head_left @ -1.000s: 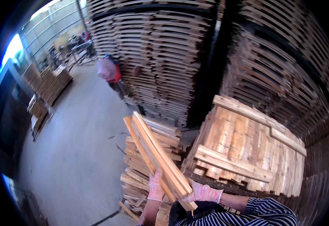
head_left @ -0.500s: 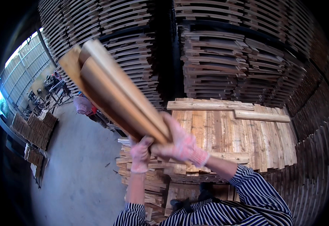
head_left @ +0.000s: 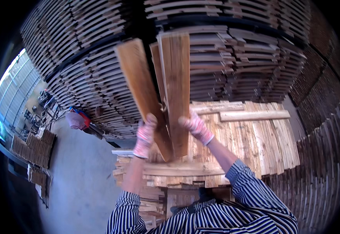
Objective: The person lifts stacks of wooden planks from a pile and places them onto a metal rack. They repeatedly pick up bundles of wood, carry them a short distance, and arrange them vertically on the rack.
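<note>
The wooden boards [head_left: 166, 89] now stand nearly upright, fanned apart overhead instead of slanting left. Left hand [head_left: 146, 135] and right hand [head_left: 195, 126] grip their lower ends, fingers wrapped around; fingertips hidden behind wood.

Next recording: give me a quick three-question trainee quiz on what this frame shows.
1. True or false: both gloved hands grip wooden boards raised upright in front of the person.
2. What lies directly beyond the raised boards? A) a low stack of boards with one loose plank across its top, B) a metal cart, C) a bare wall.
3. Where is the other person in the frame?

Key
1. True: the left hand and right hand hold the boards.
2. A: the low stack carries a loose plank.
3. At the left, bent over on the concrete floor beside the tall stacks: the other person.
</note>
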